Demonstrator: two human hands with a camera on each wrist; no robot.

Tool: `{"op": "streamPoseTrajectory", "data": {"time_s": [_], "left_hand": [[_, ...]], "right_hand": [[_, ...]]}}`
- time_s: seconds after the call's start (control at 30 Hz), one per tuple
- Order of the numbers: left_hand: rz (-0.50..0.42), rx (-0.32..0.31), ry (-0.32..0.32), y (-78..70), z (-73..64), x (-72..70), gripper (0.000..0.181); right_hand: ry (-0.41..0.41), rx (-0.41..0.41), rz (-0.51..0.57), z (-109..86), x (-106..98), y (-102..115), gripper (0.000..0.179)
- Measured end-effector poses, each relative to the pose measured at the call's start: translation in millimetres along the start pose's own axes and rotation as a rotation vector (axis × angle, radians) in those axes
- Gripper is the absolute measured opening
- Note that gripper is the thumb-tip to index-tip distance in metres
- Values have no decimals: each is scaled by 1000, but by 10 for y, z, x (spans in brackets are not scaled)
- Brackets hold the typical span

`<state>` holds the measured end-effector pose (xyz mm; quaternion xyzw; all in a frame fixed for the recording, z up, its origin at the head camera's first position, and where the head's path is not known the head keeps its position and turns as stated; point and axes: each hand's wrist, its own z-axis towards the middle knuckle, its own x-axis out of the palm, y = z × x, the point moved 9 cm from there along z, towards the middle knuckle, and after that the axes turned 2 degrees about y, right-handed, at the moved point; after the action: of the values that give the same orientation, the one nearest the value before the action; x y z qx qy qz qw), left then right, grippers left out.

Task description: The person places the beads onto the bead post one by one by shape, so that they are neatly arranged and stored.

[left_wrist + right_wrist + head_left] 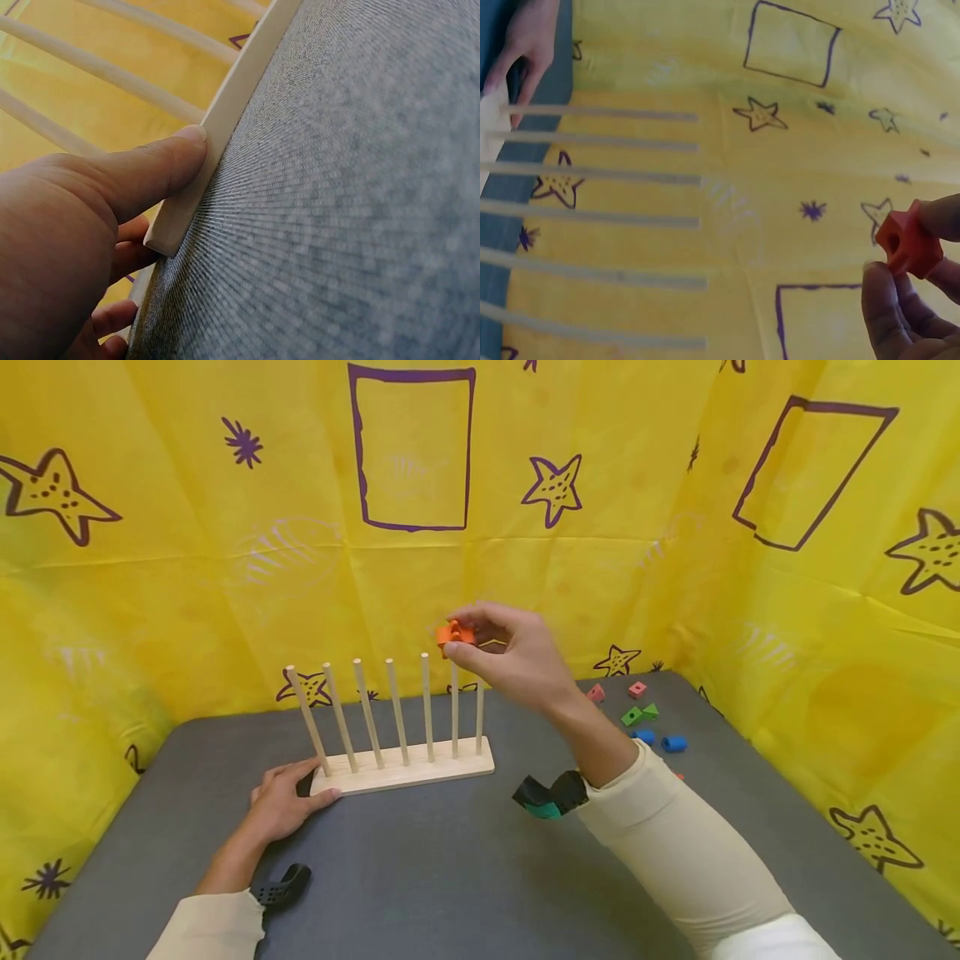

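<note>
My left hand (281, 803) grips the left end of a wooden peg rack (420, 768), a pale base with several upright dowels. In the left wrist view the thumb lies against the base's front edge and the other fingers are behind its end, partly hidden. Above the right-hand dowels, my right hand (517, 652) pinches an orange star-shaped bead (919, 244) between thumb and fingers. A hole shows in the bead's face in the right wrist view. The bead is apart from the dowel tips, and the dowels that can be seen carry no beads.
On the grey table (420, 877), right of the rack, lie pink beads (637, 690), green beads (632, 717) and blue cylinder beads (673, 743). A bit of orange shows beside the right sleeve (675, 843). A yellow patterned cloth (637, 568) stands behind and at the sides.
</note>
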<state>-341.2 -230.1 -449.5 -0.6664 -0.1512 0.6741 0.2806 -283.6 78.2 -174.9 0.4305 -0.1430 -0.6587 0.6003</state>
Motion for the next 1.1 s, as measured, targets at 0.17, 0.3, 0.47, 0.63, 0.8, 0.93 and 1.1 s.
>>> {"op": "streamPoseTrajectory", "data": {"time_s": [0.17,0.3,0.47,0.63,0.8,0.93,1.1], "left_hand": [[-2,-1,10,-19,0,-19,85],[1,7,7,-32,13,-15,84],[7,23,0,-48,37,9,81],[12,8,10,-34,45,33,82],[22,2,17,-21,30,31,84],[18,13,10,-37,10,8,84],[11,20,5,-38,-1,-2,82]], "right_hand": [[34,9,51,175,262,31,28],[69,28,80,293,484,0,29],[87,46,94,396,714,-51,29],[94,66,98,498,897,-84,30],[105,102,70,591,1075,-123,31],[96,120,46,658,1227,-143,27],[92,143,1,727,1401,-176,26]]}}
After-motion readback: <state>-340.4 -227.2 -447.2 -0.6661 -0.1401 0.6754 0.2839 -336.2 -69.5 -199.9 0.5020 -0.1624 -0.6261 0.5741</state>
